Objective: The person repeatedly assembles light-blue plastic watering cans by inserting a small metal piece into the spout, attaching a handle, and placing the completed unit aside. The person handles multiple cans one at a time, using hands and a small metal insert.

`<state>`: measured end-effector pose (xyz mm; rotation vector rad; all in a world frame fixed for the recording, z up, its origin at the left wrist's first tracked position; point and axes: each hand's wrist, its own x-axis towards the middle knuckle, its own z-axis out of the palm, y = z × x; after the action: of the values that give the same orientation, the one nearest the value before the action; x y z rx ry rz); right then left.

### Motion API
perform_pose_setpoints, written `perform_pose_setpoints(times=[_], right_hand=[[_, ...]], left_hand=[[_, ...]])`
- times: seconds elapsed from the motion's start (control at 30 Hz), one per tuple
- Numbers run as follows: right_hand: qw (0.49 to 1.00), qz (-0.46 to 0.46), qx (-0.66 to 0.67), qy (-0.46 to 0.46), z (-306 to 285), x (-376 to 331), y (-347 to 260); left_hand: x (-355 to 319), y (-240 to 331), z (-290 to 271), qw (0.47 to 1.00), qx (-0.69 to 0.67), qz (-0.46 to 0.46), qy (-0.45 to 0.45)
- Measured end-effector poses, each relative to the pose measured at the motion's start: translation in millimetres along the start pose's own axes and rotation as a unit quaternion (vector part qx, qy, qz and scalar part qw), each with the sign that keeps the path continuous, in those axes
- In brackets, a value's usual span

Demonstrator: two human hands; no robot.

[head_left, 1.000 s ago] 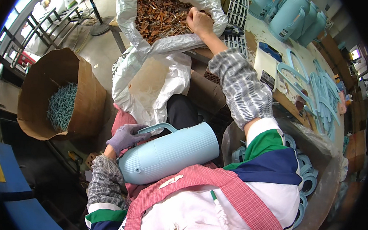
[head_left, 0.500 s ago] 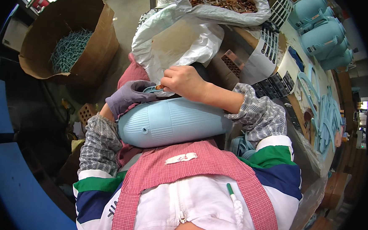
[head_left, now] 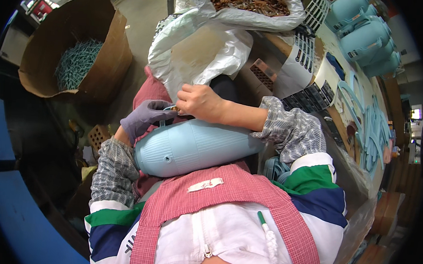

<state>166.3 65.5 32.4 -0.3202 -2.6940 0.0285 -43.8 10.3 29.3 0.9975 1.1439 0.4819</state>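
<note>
Across my lap lies a light blue ribbed plastic body, rounded at its ends, with a small round hole near its left end. My left hand, in a grey-purple glove, is closed at its far left edge. Its fingers hold a thin light blue plastic part there; whether this joins the body I cannot tell. Just beyond the body, my bare right hand is closed, its fingertips pinching a small amber-brown piece against the blue part. My fingers hide most of that piece.
A cardboard drum of thin blue pieces stands far left. Ahead is a white plastic sack, with brown pieces in a bag beyond it. The right-hand table bears blue strips and blue plastic bodies.
The amber-brown piece, plainer to see before, is now mostly covered by my right fingers. My right hand has shifted slightly left and nearer; the body's left end sits slightly lower in view.
</note>
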Motion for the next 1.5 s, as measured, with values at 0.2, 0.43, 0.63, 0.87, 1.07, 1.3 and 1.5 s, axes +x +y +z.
perform_pose_setpoints(times=[0.2, 0.43, 0.63, 0.87, 1.07, 1.3, 1.5], right_hand=[[0.998, 0.001, 0.053, -0.021, 3, -7, 10], [0.948, 0.243, -0.149, 0.139, -60, 16, 222], [0.885, 0.402, -0.226, 0.061, -64, -2, 311], [0.833, 0.352, 0.398, 0.158, -74, 14, 186], [0.521, 0.371, 0.769, -0.004, -45, 3, 1], [0.948, 0.058, 0.313, -0.013, -52, -1, -36], [0.969, 0.093, 0.210, -0.088, -68, 4, -53]], left_hand=[[17, -9, 2, 1.000, 0.011, 0.009, 0.022], [1, 29, 23, 0.999, 0.027, 0.027, 0.035], [-36, 71, 38, 0.850, 0.405, 0.330, 0.072], [-64, 42, 39, 0.838, 0.409, 0.342, 0.117], [-78, 35, 53, 0.754, 0.504, 0.380, 0.180], [-90, -1, 55, 0.772, 0.478, 0.387, 0.159], [-91, -15, 61, 0.770, 0.435, 0.424, 0.194]])
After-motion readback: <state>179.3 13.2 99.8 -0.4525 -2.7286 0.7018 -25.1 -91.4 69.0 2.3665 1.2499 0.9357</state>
